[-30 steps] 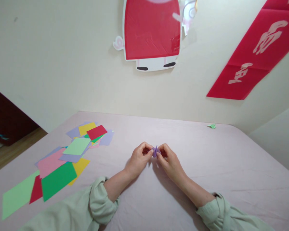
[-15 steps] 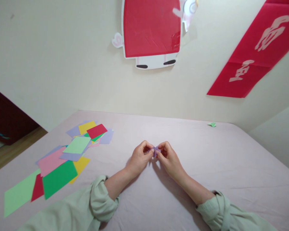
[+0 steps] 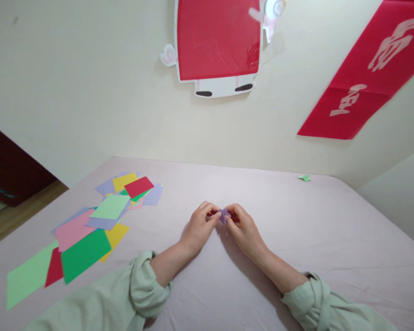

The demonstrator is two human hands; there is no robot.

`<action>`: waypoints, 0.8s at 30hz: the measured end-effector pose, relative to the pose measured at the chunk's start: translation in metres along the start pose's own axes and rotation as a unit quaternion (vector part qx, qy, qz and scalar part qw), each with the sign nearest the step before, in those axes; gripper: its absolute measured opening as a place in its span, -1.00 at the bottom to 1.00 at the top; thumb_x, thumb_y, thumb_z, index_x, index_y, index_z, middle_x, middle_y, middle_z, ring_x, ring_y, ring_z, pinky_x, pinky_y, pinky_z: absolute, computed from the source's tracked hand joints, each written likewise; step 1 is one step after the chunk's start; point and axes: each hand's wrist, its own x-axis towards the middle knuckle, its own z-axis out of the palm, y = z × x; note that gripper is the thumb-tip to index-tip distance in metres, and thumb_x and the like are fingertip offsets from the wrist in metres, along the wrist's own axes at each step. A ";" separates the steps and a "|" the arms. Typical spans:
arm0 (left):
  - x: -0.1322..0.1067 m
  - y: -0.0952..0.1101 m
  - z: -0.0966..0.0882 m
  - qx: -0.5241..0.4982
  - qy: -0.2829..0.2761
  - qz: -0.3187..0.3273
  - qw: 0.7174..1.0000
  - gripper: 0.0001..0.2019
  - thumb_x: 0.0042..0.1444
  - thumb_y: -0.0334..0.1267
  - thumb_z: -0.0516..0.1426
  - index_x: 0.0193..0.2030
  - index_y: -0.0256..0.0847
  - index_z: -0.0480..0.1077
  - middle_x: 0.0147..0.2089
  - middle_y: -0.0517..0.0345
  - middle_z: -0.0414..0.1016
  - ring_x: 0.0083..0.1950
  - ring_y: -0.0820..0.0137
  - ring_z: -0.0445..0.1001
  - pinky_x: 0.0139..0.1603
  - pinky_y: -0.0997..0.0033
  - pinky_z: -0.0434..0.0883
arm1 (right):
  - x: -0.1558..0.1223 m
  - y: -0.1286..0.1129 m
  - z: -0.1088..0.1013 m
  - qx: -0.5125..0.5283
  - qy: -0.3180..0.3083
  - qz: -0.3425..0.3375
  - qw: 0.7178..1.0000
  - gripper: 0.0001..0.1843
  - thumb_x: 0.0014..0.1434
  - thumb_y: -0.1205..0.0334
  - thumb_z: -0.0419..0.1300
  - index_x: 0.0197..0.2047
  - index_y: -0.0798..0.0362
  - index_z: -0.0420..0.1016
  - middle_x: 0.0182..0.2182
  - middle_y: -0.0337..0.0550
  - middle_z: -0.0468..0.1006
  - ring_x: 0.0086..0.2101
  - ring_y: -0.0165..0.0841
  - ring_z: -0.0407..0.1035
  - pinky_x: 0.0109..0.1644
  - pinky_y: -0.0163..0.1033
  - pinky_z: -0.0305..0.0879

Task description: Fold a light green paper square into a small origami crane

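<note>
A small folded piece of purple paper [image 3: 223, 215] is pinched between my two hands over the middle of the table. My left hand [image 3: 202, 225] grips its left side between thumb and fingers. From the other side, the thumb and fingertips of my right hand [image 3: 243, 227] close on its right edge. Fingertips cover part of the folds, so its full shape cannot be made out.
Sheets of coloured paper lie spread on the left, among them a green sheet [image 3: 86, 255], a pink sheet [image 3: 76, 230] and a red sheet [image 3: 139, 187]. A small folded green paper piece [image 3: 305, 178] rests at the far right of the pale-covered table [image 3: 331, 239].
My fingers have shifted slightly on the purple paper, and a little more of its pointed shape shows. The sheets and the green piece stay where they were.
</note>
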 end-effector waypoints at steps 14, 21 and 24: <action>-0.001 0.004 0.000 -0.037 -0.021 -0.022 0.999 -0.87 0.17 -0.33 0.07 -0.27 -0.21 0.46 -0.26 0.13 0.51 -0.17 0.36 0.47 -0.08 0.40 0.37 | 0.001 0.005 0.002 0.061 0.008 0.002 0.998 -0.96 0.21 0.25 0.10 -0.26 0.01 0.30 -0.32 -0.20 0.44 -0.27 -0.32 0.39 -0.13 -0.19 0.34; -0.001 0.002 0.001 -0.050 -0.001 -0.050 0.997 -0.91 0.16 -0.32 0.08 -0.31 -0.21 0.39 -0.33 0.18 0.47 -0.27 0.41 0.44 -0.20 0.45 0.37 | 0.001 0.000 0.001 0.024 0.001 -0.002 1.000 -0.94 0.12 0.37 0.06 -0.34 0.01 0.28 -0.37 -0.23 0.38 -0.31 -0.35 0.33 -0.21 -0.25 0.30; -0.001 0.003 0.002 -0.040 -0.002 -0.048 0.998 -0.93 0.15 -0.32 0.09 -0.33 -0.21 0.37 -0.34 0.18 0.46 -0.28 0.41 0.44 -0.21 0.44 0.37 | 0.001 0.001 0.002 0.024 -0.007 -0.007 1.000 -0.93 0.12 0.37 0.05 -0.33 0.01 0.29 -0.34 -0.22 0.38 -0.29 -0.34 0.34 -0.20 -0.24 0.32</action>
